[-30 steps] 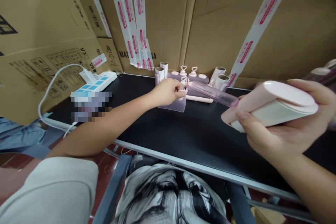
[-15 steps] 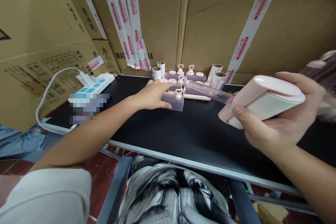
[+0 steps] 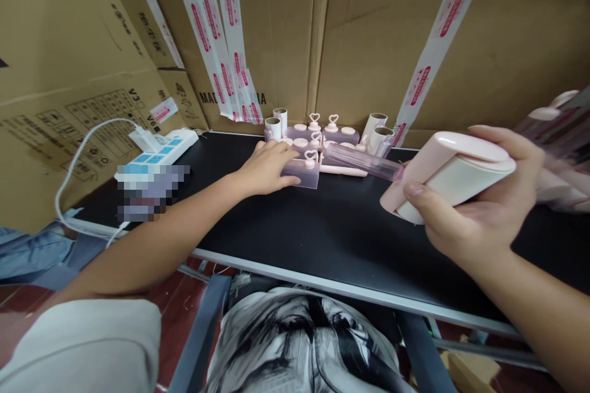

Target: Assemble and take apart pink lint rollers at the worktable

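Note:
My right hand [image 3: 483,209] is wrapped around the oval pink and white head of what looks like a lint roller [image 3: 449,175]. Its clear pink handle [image 3: 364,159] points left over the black table. With thumb in front and fingers over the top, my left hand [image 3: 267,169] grips the left end of a translucent pink box [image 3: 306,178] that carries a heart-shaped loop [image 3: 310,155]. Behind it stand similar pink boxes [image 3: 341,134] with heart loops and round pink caps. White rolls with brown cores, one left roll [image 3: 273,129] and one right roll [image 3: 381,140] among them, flank these boxes.
A white power strip [image 3: 159,153] with a plugged-in cable lies on the left of the black table [image 3: 295,233]. Taped cardboard [image 3: 359,43] walls the back and left. More clear pink parts [image 3: 553,166] are piled at the far right.
The lint roller in my right hand has shifted slightly left. My left hand stays at the translucent box, and the whole view has moved a little.

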Available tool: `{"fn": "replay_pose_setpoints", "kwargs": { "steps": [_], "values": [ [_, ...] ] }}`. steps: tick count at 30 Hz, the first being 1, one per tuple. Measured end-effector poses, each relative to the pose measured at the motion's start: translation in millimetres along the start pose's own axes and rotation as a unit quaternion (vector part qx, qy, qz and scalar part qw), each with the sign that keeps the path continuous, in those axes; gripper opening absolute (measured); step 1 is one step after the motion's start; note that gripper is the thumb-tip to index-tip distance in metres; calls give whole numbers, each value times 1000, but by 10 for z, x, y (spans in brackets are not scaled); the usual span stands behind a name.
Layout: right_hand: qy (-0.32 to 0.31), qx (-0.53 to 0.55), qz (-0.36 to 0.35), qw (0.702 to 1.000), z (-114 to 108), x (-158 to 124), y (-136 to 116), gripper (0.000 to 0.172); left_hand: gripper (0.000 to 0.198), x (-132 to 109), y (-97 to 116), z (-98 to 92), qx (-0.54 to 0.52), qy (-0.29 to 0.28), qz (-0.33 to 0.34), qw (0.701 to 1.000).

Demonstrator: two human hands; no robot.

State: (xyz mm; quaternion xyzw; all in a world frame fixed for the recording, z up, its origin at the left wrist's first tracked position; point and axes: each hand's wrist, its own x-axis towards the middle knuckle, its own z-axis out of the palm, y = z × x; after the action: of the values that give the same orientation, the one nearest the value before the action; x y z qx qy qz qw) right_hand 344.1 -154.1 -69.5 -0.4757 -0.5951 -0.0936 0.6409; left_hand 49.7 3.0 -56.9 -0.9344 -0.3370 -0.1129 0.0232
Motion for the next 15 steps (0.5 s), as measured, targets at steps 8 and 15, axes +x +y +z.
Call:
{"fn": "replay_pose_setpoints", "kwargs": {
  "steps": [8,15],
  "values": [
    [-53,80,51,994,61,-20,-46,74,49,-68,38,-73,46,121,51,990],
    [-239,149,176,943,202,-181,15,80,43,-225,655,-234,33,237,237,942]
  ]
}}
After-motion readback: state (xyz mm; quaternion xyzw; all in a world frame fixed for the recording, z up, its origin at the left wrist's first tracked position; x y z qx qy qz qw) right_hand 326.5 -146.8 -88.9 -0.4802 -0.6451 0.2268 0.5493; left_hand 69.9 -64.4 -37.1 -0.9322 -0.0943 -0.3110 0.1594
